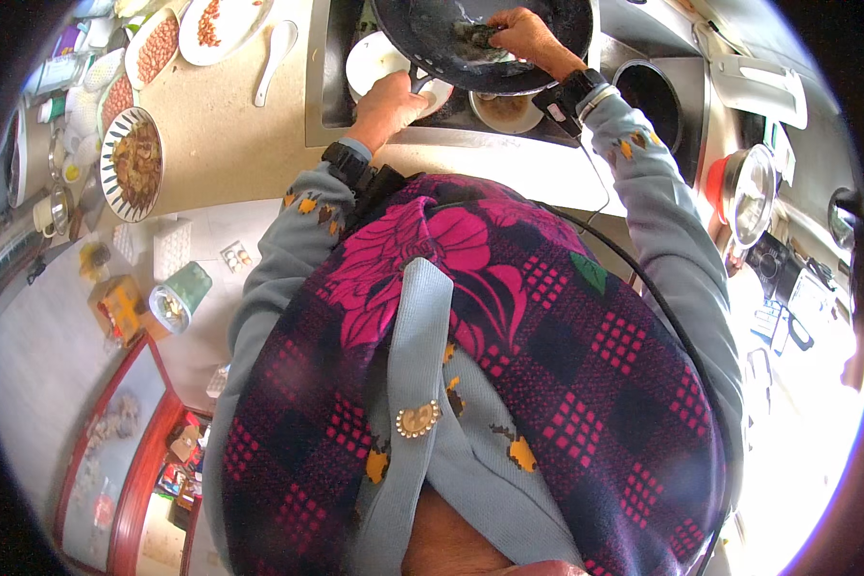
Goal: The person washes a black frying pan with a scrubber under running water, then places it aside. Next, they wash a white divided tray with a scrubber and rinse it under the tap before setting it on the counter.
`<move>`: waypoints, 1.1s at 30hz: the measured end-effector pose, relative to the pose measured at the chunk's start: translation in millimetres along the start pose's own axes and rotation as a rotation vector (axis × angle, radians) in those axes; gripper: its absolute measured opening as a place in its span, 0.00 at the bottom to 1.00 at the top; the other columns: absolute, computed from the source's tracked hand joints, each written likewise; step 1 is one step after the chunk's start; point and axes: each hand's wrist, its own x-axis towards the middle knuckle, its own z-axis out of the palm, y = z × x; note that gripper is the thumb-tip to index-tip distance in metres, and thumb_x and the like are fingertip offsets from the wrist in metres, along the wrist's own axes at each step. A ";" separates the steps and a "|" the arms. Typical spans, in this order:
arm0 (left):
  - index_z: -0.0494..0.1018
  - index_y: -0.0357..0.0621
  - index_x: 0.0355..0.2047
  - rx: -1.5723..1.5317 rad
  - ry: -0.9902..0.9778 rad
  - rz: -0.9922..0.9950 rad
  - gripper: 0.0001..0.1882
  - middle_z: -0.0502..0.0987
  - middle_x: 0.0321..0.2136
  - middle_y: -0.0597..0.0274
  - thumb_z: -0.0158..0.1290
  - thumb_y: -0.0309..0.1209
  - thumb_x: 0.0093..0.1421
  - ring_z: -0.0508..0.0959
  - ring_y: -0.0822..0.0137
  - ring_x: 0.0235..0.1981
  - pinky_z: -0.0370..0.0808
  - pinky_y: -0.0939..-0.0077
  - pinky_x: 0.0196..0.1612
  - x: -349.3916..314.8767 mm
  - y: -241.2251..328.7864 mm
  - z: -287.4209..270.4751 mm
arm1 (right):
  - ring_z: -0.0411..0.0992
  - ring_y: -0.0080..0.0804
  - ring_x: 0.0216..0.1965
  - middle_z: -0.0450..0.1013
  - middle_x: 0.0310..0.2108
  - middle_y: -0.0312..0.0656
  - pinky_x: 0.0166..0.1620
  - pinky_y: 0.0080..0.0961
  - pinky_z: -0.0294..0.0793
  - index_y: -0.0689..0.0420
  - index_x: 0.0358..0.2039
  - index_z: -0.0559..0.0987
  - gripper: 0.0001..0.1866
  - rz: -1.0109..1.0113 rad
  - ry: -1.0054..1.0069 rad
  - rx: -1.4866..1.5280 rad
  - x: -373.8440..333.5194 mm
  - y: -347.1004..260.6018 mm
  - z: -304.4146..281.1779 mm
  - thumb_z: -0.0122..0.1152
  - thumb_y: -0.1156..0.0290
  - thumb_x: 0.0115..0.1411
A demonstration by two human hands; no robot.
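A black wok is held over the metal sink at the top of the view. My left hand is closed round the wok's handle at its near left side. Inside the wok, my right hand presses a dark scrubbing pad against the wet surface; its exact kind is hard to make out. Beneath the wok, a white bowl shows at the left, and another bowl with brownish liquid sits nearer me, partly covered.
On the counter to the left lie a white spoon, a plate of peanuts, a plate with red bits and a patterned dish of brown food. A dark pan stands right of the sink. A green bin is on the floor.
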 end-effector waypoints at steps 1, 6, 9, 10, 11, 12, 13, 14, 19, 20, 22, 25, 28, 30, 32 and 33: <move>0.74 0.37 0.36 -0.020 0.002 -0.005 0.24 0.78 0.37 0.43 0.55 0.46 0.48 0.78 0.47 0.40 0.74 0.58 0.43 1.1 -0.1 0.1 | 0.75 0.31 0.38 0.76 0.38 0.46 0.40 0.22 0.75 0.57 0.51 0.74 0.25 -0.019 0.009 0.080 3.3 -1.8 -0.2 0.67 0.71 0.50; 0.74 0.35 0.36 0.052 0.046 0.045 0.26 0.78 0.36 0.41 0.55 0.48 0.47 0.78 0.46 0.40 0.73 0.57 0.42 1.8 -2.8 1.1 | 0.77 0.29 0.31 0.79 0.30 0.47 0.38 0.27 0.77 0.54 0.42 0.81 0.19 -0.272 0.301 0.081 -0.7 -6.1 47.8 0.61 0.70 0.46; 0.74 0.34 0.37 -0.046 0.003 0.008 0.28 0.78 0.36 0.41 0.55 0.50 0.48 0.78 0.46 0.40 0.73 0.57 0.43 -5.1 0.8 -3.8 | 0.76 0.29 0.28 0.78 0.27 0.45 0.35 0.28 0.76 0.58 0.42 0.80 0.19 -0.357 0.330 0.189 -2.9 -21.3 80.4 0.61 0.71 0.47; 0.74 0.34 0.37 -0.011 -0.022 -0.005 0.30 0.78 0.36 0.41 0.55 0.52 0.48 0.78 0.45 0.40 0.73 0.57 0.43 -5.2 3.8 -6.6 | 0.76 0.32 0.30 0.79 0.29 0.47 0.38 0.28 0.76 0.58 0.42 0.80 0.19 -0.302 0.219 0.258 -8.5 -22.6 88.1 0.61 0.70 0.48; 0.74 0.35 0.37 -0.033 0.000 -0.021 0.30 0.78 0.36 0.40 0.55 0.53 0.49 0.78 0.45 0.41 0.73 0.57 0.43 -8.6 6.0 -6.9 | 0.77 0.34 0.32 0.79 0.31 0.49 0.40 0.29 0.75 0.59 0.43 0.80 0.19 -0.257 0.096 0.338 -13.9 -23.1 94.7 0.61 0.70 0.48; 0.74 0.35 0.37 -0.025 0.007 -0.032 0.29 0.78 0.36 0.40 0.55 0.52 0.49 0.78 0.45 0.41 0.73 0.57 0.43 -10.4 8.6 -7.2 | 0.77 0.38 0.35 0.78 0.33 0.50 0.43 0.29 0.74 0.59 0.43 0.79 0.19 -0.371 0.238 0.237 -15.1 -26.4 103.4 0.60 0.70 0.48; 0.74 0.35 0.37 -0.021 0.016 -0.057 0.28 0.78 0.36 0.41 0.55 0.51 0.50 0.78 0.45 0.41 0.73 0.57 0.43 -10.9 10.9 -8.3 | 0.77 0.42 0.39 0.78 0.35 0.52 0.46 0.29 0.73 0.58 0.44 0.79 0.20 -0.494 0.361 0.145 -16.6 -28.5 110.3 0.60 0.70 0.48; 0.73 0.34 0.37 -0.027 -0.009 -0.058 0.26 0.78 0.36 0.41 0.55 0.48 0.51 0.78 0.45 0.41 0.73 0.57 0.43 -11.1 11.0 -10.1 | 0.75 0.46 0.43 0.77 0.38 0.54 0.49 0.30 0.70 0.58 0.44 0.79 0.20 -0.394 0.264 0.164 -17.6 -27.9 105.9 0.58 0.70 0.48; 0.74 0.34 0.36 -0.033 0.060 0.034 0.24 0.78 0.36 0.41 0.54 0.46 0.51 0.77 0.45 0.41 0.73 0.56 0.43 -11.5 7.5 -6.7 | 0.75 0.37 0.36 0.76 0.36 0.53 0.42 0.28 0.73 0.59 0.43 0.80 0.19 -0.510 0.111 -0.066 -35.9 -9.0 78.3 0.60 0.72 0.48; 0.74 0.34 0.35 -0.046 0.060 0.034 0.24 0.78 0.35 0.41 0.53 0.47 0.51 0.77 0.45 0.40 0.73 0.57 0.43 -11.2 6.8 -6.2 | 0.76 0.40 0.37 0.76 0.36 0.53 0.43 0.30 0.73 0.59 0.43 0.80 0.19 -0.498 0.106 -0.102 -41.6 -4.6 74.7 0.59 0.72 0.48; 0.74 0.35 0.34 -0.053 0.084 0.042 0.26 0.78 0.34 0.41 0.53 0.51 0.52 0.77 0.45 0.40 0.72 0.57 0.43 -13.1 6.9 -5.0 | 0.75 0.45 0.40 0.76 0.37 0.54 0.45 0.33 0.72 0.57 0.42 0.80 0.18 -0.461 0.101 -0.256 -54.1 3.7 61.0 0.56 0.73 0.47; 0.74 0.36 0.33 -0.053 0.079 0.002 0.29 0.78 0.33 0.44 0.55 0.55 0.51 0.78 0.46 0.39 0.73 0.58 0.42 -13.7 11.6 -6.9 | 0.73 0.50 0.43 0.75 0.39 0.53 0.47 0.37 0.72 0.55 0.39 0.81 0.19 -0.285 0.133 -0.476 -73.7 15.5 38.2 0.53 0.75 0.45; 0.73 0.38 0.32 -0.056 0.080 0.004 0.24 0.79 0.32 0.46 0.57 0.50 0.51 0.78 0.47 0.39 0.73 0.58 0.42 -16.5 13.3 -8.3 | 0.75 0.48 0.42 0.75 0.36 0.52 0.45 0.39 0.74 0.53 0.35 0.82 0.17 -0.278 0.259 -0.679 -71.9 28.0 14.3 0.53 0.77 0.44; 0.72 0.37 0.33 -0.051 0.109 0.025 0.20 0.78 0.32 0.44 0.55 0.44 0.50 0.77 0.44 0.38 0.72 0.56 0.40 -16.8 13.0 -7.4 | 0.75 0.49 0.41 0.74 0.36 0.52 0.43 0.40 0.75 0.52 0.33 0.81 0.13 -0.173 0.358 -0.803 -55.2 34.7 2.8 0.55 0.76 0.45; 0.70 0.36 0.34 -0.047 0.141 0.056 0.16 0.76 0.31 0.39 0.53 0.35 0.48 0.76 0.40 0.36 0.71 0.54 0.38 -16.4 11.0 -5.4 | 0.76 0.52 0.39 0.71 0.38 0.52 0.40 0.42 0.77 0.54 0.32 0.79 0.10 -0.095 0.448 -0.877 -34.2 41.0 -10.5 0.59 0.74 0.47; 0.70 0.36 0.35 -0.039 0.137 0.049 0.17 0.76 0.31 0.39 0.53 0.35 0.48 0.76 0.40 0.36 0.71 0.54 0.38 -15.5 9.7 -4.5 | 0.75 0.52 0.38 0.69 0.42 0.53 0.40 0.43 0.76 0.52 0.38 0.78 0.14 -0.047 0.485 -0.885 -21.4 42.5 -18.3 0.59 0.74 0.48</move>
